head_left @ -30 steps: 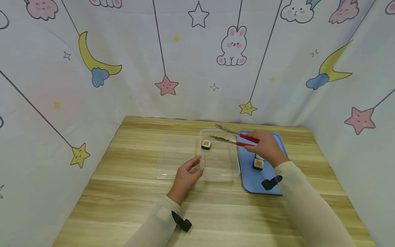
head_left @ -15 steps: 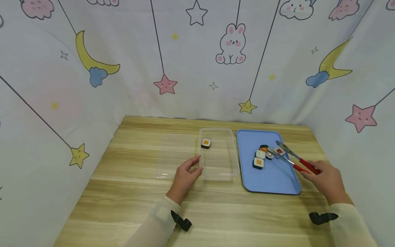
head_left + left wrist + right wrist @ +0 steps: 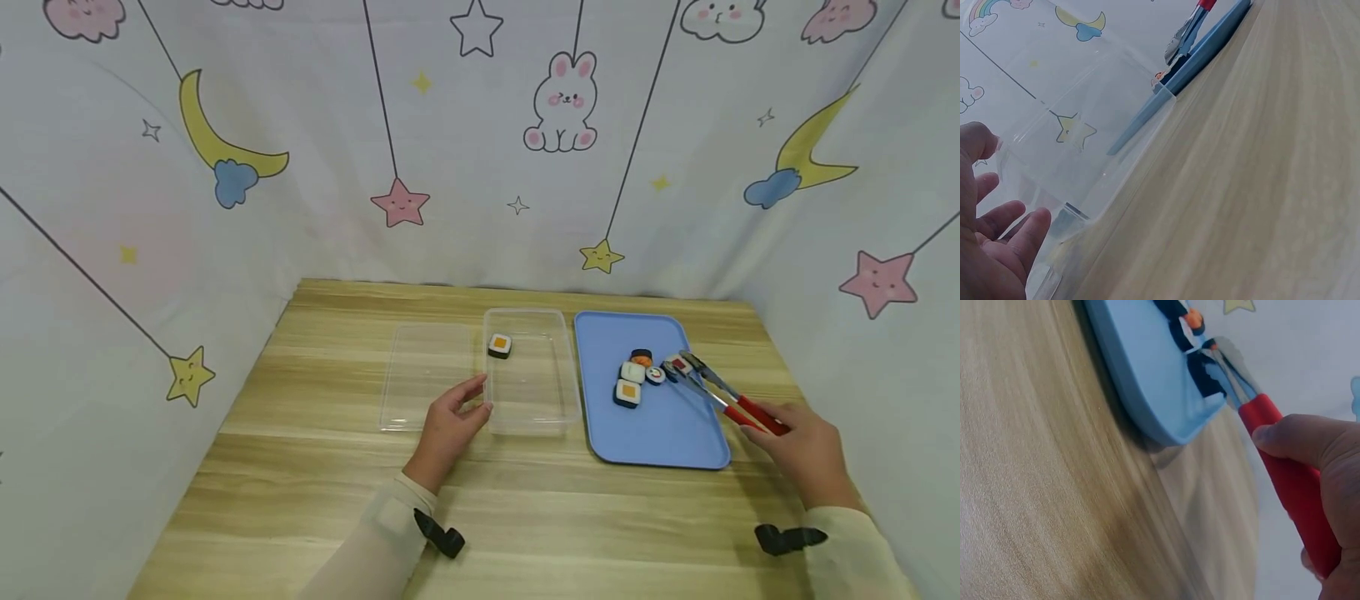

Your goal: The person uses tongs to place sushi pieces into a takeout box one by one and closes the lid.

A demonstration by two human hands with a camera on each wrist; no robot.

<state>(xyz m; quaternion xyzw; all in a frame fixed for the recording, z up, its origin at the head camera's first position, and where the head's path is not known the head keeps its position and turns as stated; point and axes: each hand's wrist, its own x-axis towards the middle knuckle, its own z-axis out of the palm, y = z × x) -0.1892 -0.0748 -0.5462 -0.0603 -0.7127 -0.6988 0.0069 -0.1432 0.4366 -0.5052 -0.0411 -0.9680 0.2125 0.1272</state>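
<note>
Your right hand [image 3: 806, 450] clamped its fingers on red-handled tongs [image 3: 762, 415] at red-centred sushi [image 3: 681, 363]; your left hand [image 3: 447, 429], fingers apart, touched the clear container [image 3: 534, 383].

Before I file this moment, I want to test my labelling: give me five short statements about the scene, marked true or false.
1. The right hand holds the tongs. True.
2. The tray lies to the right of the box. True.
3. The box holds three pieces. False: it holds one sushi piece.
4. The box is covered. False: it is open, and the clear lid lies left of it on the table.
5. The left hand is at the box's left side. True.
</note>
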